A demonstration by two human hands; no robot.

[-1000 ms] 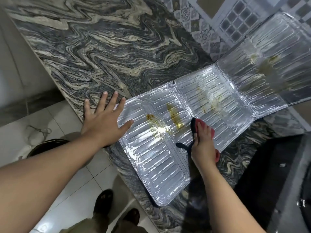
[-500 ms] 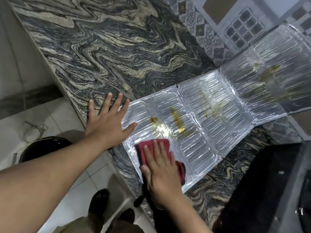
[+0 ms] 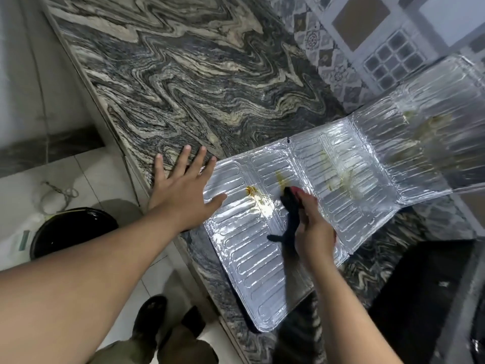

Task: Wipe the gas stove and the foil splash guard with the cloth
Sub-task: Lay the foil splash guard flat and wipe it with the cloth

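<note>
The silver foil splash guard point(image 3: 244, 248) lies unfolded flat on the marble counter, with its far panel leaning up against the tiled wall. Yellow-brown grease streaks point(image 3: 256, 194) mark its middle panels. My right hand point(image 3: 313, 227) presses a red and dark cloth point(image 3: 291, 206) onto the foil beside one streak. My left hand point(image 3: 183, 193) lies flat with fingers spread, over the counter edge and the guard's near-left corner. The black gas stove point(image 3: 425, 298) shows at the lower right.
The grey swirled marble counter point(image 3: 196, 82) stretches away to the back. A patterned tile wall point(image 3: 367, 48) rises at the upper right. Below the counter stands a black bucket point(image 3: 70, 229) on the white floor, and my feet point(image 3: 168, 321) are near the counter's edge.
My right hand swept the cloth from the middle panel down to the near panel, then back up toward the grease streak. My left hand stayed flat in place.
</note>
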